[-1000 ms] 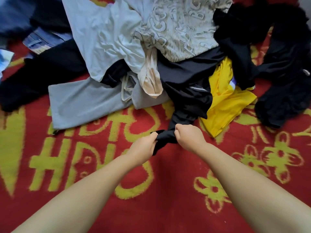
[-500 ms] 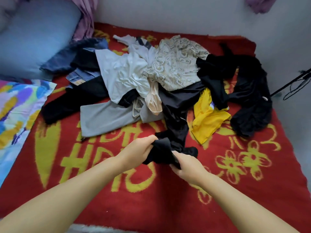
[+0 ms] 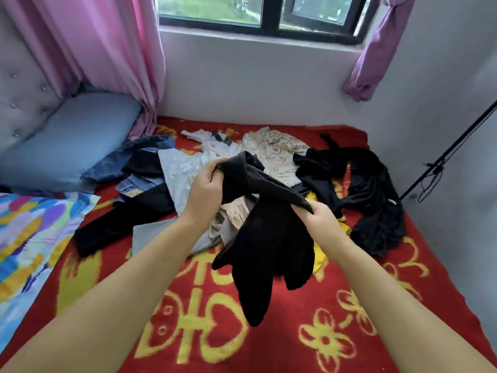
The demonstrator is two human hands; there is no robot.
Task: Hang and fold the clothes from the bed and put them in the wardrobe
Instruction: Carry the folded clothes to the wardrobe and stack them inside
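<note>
A black garment [image 3: 266, 238] hangs in the air above the bed, held at its top edge by both hands. My left hand [image 3: 205, 188] grips its upper left corner and my right hand [image 3: 318, 218] grips the edge lower to the right. The loose legs of the garment dangle toward the red blanket [image 3: 269, 332]. Behind it lies the pile of clothes: a white shirt [image 3: 180, 170], a beige patterned top [image 3: 277, 152], a grey piece [image 3: 150, 232], jeans [image 3: 139, 184], black clothes [image 3: 376, 200] at the right, and a yellow piece [image 3: 320, 254] partly hidden.
A blue pillow [image 3: 70, 141] leans on the padded headboard [image 3: 21, 95] at the left. A colourful sheet [image 3: 29, 238] lies at the left edge. Pink curtains [image 3: 107, 49] and a window [image 3: 258, 12] are behind the bed. A black stand [image 3: 443, 160] leans at the right wall.
Both hands have lifted the black garment off the blanket and out of the pile, and spread apart along its edge. The view has tilted up and now shows the wall and window.
</note>
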